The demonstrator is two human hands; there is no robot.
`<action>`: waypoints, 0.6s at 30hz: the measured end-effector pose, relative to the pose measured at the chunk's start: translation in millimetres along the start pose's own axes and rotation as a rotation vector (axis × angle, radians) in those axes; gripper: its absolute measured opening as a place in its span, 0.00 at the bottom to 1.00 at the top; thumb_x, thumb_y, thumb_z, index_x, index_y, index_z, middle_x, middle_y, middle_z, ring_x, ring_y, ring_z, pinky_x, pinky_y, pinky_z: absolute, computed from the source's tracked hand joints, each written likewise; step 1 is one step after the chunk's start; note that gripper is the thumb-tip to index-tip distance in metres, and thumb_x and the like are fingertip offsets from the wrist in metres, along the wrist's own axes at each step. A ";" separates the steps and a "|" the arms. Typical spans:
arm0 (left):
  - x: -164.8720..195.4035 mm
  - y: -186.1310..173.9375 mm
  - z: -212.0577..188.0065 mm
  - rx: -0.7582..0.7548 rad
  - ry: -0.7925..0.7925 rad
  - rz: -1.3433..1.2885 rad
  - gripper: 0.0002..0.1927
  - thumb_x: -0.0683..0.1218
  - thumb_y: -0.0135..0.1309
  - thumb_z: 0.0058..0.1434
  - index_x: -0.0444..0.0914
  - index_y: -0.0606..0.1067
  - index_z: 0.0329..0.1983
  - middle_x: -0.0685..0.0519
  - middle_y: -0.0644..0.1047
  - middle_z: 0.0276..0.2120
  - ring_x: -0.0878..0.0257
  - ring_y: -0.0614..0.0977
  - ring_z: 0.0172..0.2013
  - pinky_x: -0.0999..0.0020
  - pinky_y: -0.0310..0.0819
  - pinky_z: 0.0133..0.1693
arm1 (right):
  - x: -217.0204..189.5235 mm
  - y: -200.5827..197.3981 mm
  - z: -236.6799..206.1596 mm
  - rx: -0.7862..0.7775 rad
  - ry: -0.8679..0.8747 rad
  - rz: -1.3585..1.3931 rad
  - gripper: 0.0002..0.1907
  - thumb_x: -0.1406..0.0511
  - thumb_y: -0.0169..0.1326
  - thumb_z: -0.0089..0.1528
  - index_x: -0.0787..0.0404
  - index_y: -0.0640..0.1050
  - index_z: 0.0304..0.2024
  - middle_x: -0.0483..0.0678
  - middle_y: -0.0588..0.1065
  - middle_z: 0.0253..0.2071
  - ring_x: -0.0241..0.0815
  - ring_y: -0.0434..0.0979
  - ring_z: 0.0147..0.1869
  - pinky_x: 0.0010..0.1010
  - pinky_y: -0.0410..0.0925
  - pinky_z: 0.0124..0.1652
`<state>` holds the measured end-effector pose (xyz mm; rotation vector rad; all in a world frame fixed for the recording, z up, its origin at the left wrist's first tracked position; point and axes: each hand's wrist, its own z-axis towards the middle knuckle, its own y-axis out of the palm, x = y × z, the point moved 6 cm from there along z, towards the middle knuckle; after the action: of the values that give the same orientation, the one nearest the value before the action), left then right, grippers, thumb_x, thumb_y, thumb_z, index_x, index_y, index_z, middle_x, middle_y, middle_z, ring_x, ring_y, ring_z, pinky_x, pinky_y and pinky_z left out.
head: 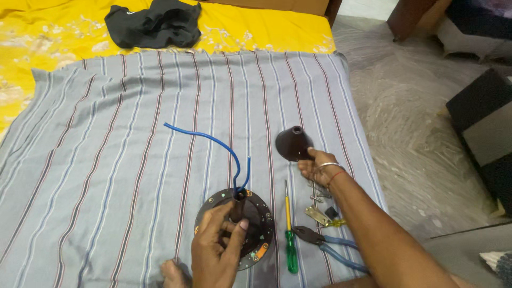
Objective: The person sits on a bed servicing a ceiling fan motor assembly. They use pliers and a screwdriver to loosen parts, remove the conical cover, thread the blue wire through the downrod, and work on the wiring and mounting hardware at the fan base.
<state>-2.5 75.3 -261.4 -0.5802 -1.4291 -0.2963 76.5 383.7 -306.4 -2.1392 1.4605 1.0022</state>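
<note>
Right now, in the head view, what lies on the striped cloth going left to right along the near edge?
Left hand on the round dark motor plate with its blue wire → green-handled screwdriver → blue-handled pliers. Farther back, the right hand holds a dark cone-shaped cover.

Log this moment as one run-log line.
left hand: grips rod on round motor plate | right hand: holds brown cone cover | blue wire through rod
</note>
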 end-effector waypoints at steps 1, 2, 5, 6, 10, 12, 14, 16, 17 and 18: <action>-0.2 0.3 -1.4 0.004 -0.004 0.017 0.21 0.42 0.62 0.55 0.35 0.79 0.54 0.54 0.80 0.40 0.71 0.81 0.28 0.77 0.71 0.24 | -1.7 -2.6 -1.7 0.017 -0.020 0.007 0.20 0.57 0.52 0.69 0.70 0.74 0.49 0.57 0.79 0.34 0.48 0.81 0.30 0.36 0.75 0.27; 1.0 1.0 -3.2 -0.004 0.005 -0.030 0.21 0.41 0.62 0.56 0.35 0.79 0.54 0.54 0.80 0.41 0.71 0.81 0.28 0.77 0.71 0.25 | -3.3 -7.8 -4.1 0.050 -0.057 -0.040 0.19 0.59 0.53 0.68 0.70 0.74 0.50 0.57 0.79 0.34 0.48 0.80 0.29 0.37 0.74 0.26; 7.9 0.6 -10.0 -0.010 0.032 -0.108 0.20 0.41 0.62 0.57 0.34 0.79 0.54 0.54 0.79 0.41 0.71 0.80 0.30 0.77 0.71 0.26 | -7.6 -18.3 -25.3 0.108 -0.217 -0.244 0.18 0.63 0.57 0.65 0.68 0.73 0.53 0.57 0.79 0.33 0.46 0.79 0.28 0.37 0.72 0.25; 10.6 -1.6 -13.2 -0.007 0.037 -0.089 0.21 0.41 0.62 0.57 0.34 0.79 0.55 0.53 0.78 0.39 0.71 0.79 0.29 0.77 0.70 0.26 | -7.2 -20.8 -40.2 0.104 -0.298 -0.349 0.20 0.64 0.58 0.63 0.65 0.71 0.54 0.56 0.79 0.33 0.45 0.79 0.29 0.36 0.71 0.25; 25.7 -10.1 -26.5 -0.022 0.088 -0.036 0.20 0.42 0.62 0.59 0.34 0.78 0.55 0.51 0.78 0.36 0.67 0.76 0.28 0.73 0.70 0.27 | 16.9 -31.8 -114.4 -0.089 -0.429 -0.760 0.25 0.61 0.60 0.59 0.61 0.73 0.58 0.46 0.80 0.31 0.37 0.80 0.29 0.31 0.71 0.26; 44.7 -13.3 -31.6 -0.003 0.265 0.120 0.16 0.43 0.61 0.61 0.34 0.78 0.51 0.50 0.79 0.36 0.64 0.79 0.30 0.70 0.73 0.32 | 46.1 -43.5 -150.6 -0.267 -0.393 -0.823 0.27 0.60 0.62 0.58 0.60 0.73 0.58 0.47 0.79 0.27 0.37 0.77 0.26 0.30 0.70 0.25; 58.4 -11.3 -44.0 -0.018 0.344 0.207 0.14 0.44 0.59 0.63 0.34 0.78 0.50 0.49 0.80 0.36 0.61 0.81 0.32 0.68 0.75 0.36 | 79.4 -65.9 -181.0 -0.424 -0.377 -0.909 0.27 0.59 0.64 0.58 0.60 0.74 0.58 0.48 0.77 0.24 0.36 0.75 0.24 0.28 0.69 0.25; 72.7 -6.7 -45.3 -0.052 0.391 0.239 0.15 0.45 0.57 0.64 0.35 0.78 0.52 0.47 0.80 0.36 0.58 0.81 0.34 0.65 0.75 0.38 | 98.9 -85.1 -192.7 -0.529 -0.391 -1.014 0.27 0.58 0.64 0.57 0.59 0.76 0.58 0.46 0.75 0.23 0.35 0.76 0.23 0.26 0.68 0.25; 81.2 -5.6 -46.0 -0.088 0.436 0.242 0.14 0.45 0.56 0.66 0.35 0.77 0.52 0.46 0.80 0.37 0.58 0.81 0.36 0.64 0.75 0.39 | 107.9 -94.2 -192.4 -0.498 -0.359 -0.971 0.26 0.59 0.64 0.57 0.59 0.76 0.57 0.47 0.76 0.24 0.37 0.75 0.23 0.29 0.68 0.26; 89.7 -1.8 -46.9 -0.128 0.482 0.244 0.14 0.45 0.54 0.67 0.35 0.77 0.53 0.46 0.80 0.38 0.58 0.81 0.38 0.64 0.74 0.41 | 114.6 -104.1 -190.9 -0.464 -0.325 -0.928 0.26 0.59 0.63 0.57 0.58 0.77 0.56 0.47 0.77 0.24 0.38 0.75 0.24 0.31 0.68 0.26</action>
<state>48.3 61.7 -174.9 -0.7244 -0.8706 -0.3095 262.7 227.8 -268.8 -2.3776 0.0052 1.2562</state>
